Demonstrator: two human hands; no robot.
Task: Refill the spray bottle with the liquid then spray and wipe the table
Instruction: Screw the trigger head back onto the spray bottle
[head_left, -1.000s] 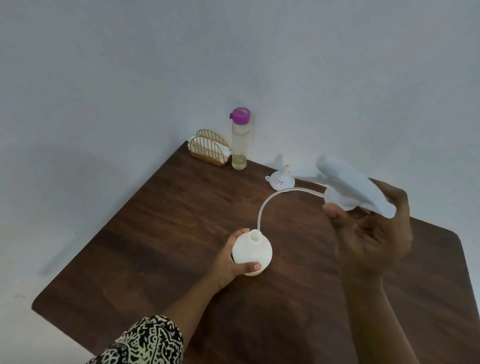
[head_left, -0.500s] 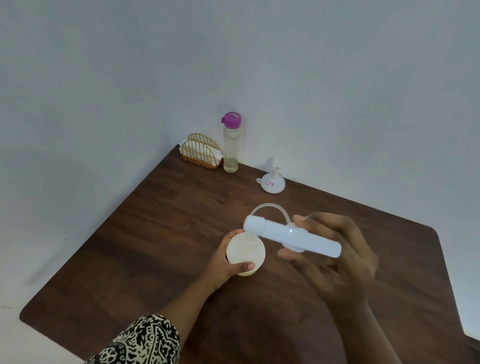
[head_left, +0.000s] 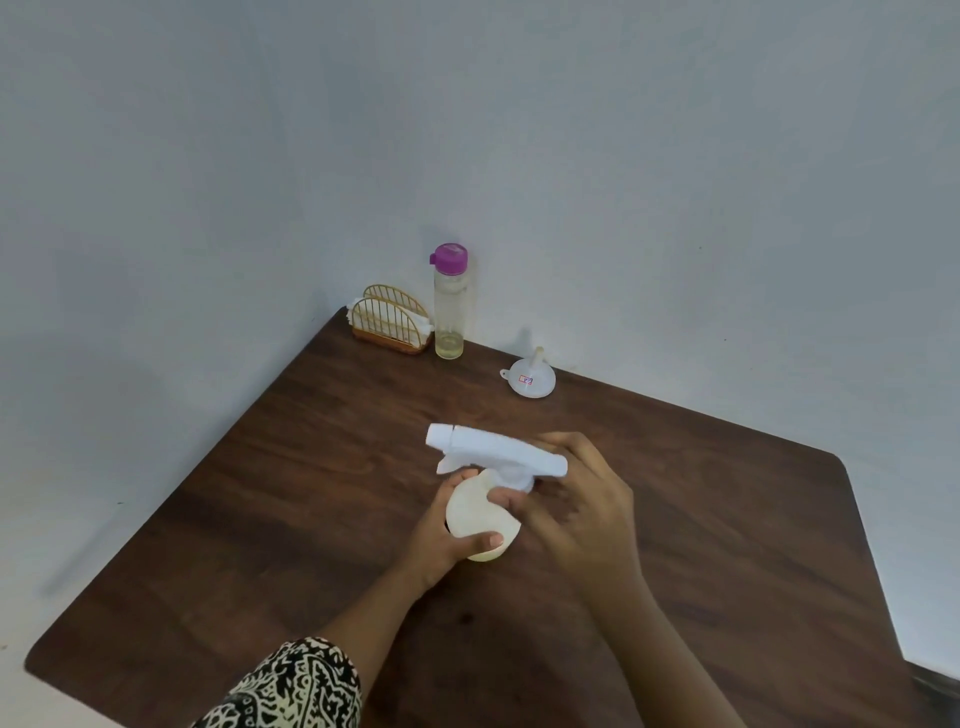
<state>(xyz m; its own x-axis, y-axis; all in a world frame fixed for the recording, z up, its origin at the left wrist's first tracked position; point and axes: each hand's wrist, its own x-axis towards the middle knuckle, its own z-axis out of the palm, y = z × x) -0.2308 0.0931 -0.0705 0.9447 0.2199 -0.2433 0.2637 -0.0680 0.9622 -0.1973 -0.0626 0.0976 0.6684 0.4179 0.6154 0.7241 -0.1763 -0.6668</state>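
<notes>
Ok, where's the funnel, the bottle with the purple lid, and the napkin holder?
funnel (head_left: 531, 381): head view, on its wide white cone.
bottle with the purple lid (head_left: 450, 312): head view, on its clear body.
napkin holder (head_left: 388, 322): head view, on its front wire arch.

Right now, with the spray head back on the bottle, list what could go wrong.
1. The spray head sits on the bottle at a slant under the right hand; if it is cross-threaded, liquid may leak when sprayed.
2. Only the left hand steadies the round bottle; a hard twist could tip it on the table.
3. The nozzle points toward the napkin holder; a stray squeeze might wet the napkins.
</notes>
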